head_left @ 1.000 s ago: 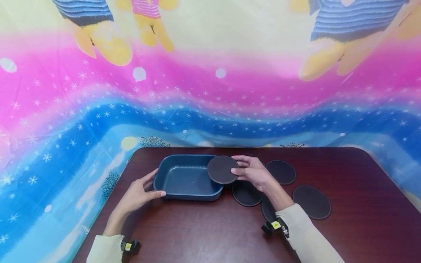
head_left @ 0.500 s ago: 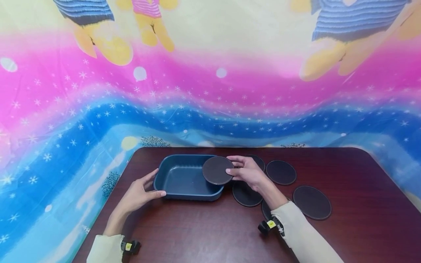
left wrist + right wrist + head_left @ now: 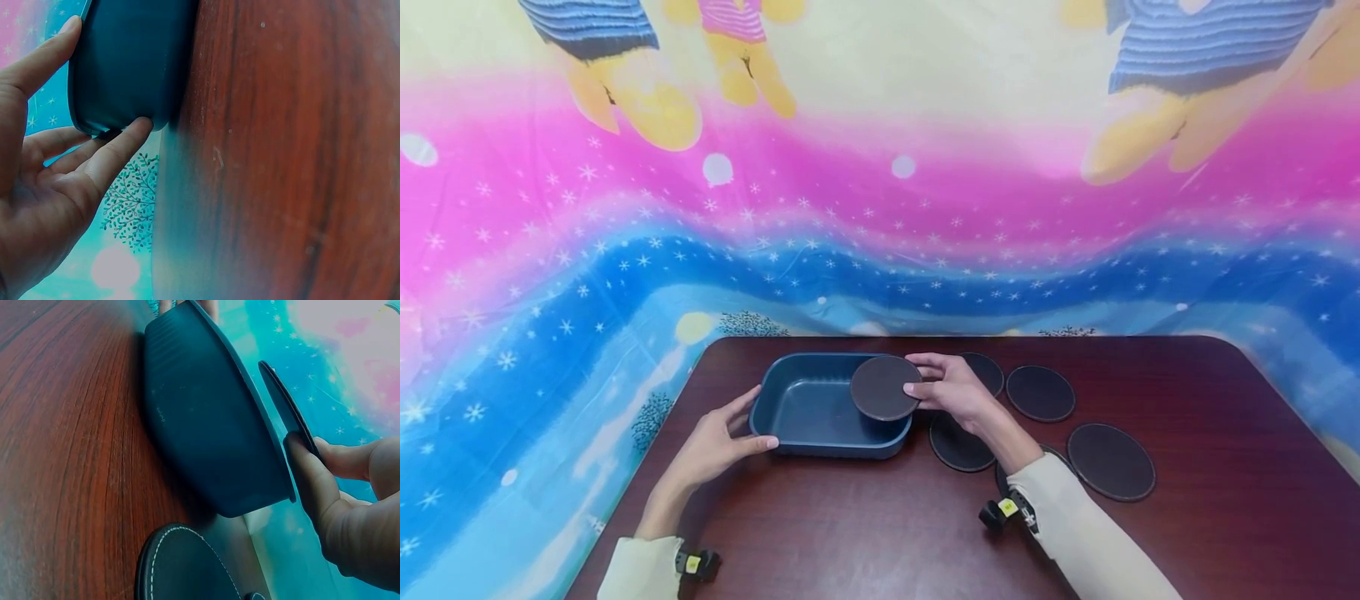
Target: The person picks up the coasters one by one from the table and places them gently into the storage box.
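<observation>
My right hand (image 3: 951, 390) pinches a round dark brown coaster (image 3: 883, 388) at its edge, thumb on one face and fingers on the other. Tilted, the coaster hangs over the right end of a dark blue-green rectangular plastic container (image 3: 808, 450). In the right wrist view the coaster (image 3: 287, 403) stands just clear of the container's rim. My left hand (image 3: 718, 442) holds the container's left end, thumb at the near corner. From the left wrist, its fingers (image 3: 119, 153) show against the container's side wall (image 3: 128, 62).
Several more coasters lie on the table right of the container, one at the back (image 3: 1041, 393), another farther right (image 3: 1111, 462). My right forearm partly covers one (image 3: 1003, 482). The reddish-brown table (image 3: 865, 525) ends at a printed cloth backdrop (image 3: 880, 217).
My right hand has moved left with the coaster, bringing it farther over the container. A back coaster it covered now shows more. The left hand and container have stayed put.
</observation>
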`<state>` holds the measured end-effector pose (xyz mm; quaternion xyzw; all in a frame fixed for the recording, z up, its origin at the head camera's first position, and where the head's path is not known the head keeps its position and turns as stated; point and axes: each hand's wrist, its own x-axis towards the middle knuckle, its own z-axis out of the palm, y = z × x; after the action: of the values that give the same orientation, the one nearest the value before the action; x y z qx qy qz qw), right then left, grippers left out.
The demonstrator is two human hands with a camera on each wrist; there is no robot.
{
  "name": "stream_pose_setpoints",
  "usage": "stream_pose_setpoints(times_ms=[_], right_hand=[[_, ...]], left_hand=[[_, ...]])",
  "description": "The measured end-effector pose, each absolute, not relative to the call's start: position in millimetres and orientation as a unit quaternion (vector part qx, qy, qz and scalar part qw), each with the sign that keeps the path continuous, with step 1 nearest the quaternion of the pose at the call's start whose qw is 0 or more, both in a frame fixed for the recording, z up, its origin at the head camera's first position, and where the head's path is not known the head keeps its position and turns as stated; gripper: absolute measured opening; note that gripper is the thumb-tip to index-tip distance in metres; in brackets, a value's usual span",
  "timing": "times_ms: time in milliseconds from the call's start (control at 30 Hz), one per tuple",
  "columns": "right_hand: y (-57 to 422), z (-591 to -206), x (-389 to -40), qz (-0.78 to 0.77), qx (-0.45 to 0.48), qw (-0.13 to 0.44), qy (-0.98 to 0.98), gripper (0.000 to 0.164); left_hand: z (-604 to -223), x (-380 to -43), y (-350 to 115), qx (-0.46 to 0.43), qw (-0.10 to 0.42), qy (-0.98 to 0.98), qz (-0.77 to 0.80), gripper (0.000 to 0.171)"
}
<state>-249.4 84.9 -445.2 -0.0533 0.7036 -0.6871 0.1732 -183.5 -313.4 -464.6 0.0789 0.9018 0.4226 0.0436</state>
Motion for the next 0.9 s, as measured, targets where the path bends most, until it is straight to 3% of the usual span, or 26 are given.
stream_pose_setpoints(times_ms=[900], right_hand=[[57,-446,-254,-0.639,-0.105,0.158,0.745,0.058]], left_hand=[[-463,-183,-313,0.079,0.046,0.903,0.42,0.099]])
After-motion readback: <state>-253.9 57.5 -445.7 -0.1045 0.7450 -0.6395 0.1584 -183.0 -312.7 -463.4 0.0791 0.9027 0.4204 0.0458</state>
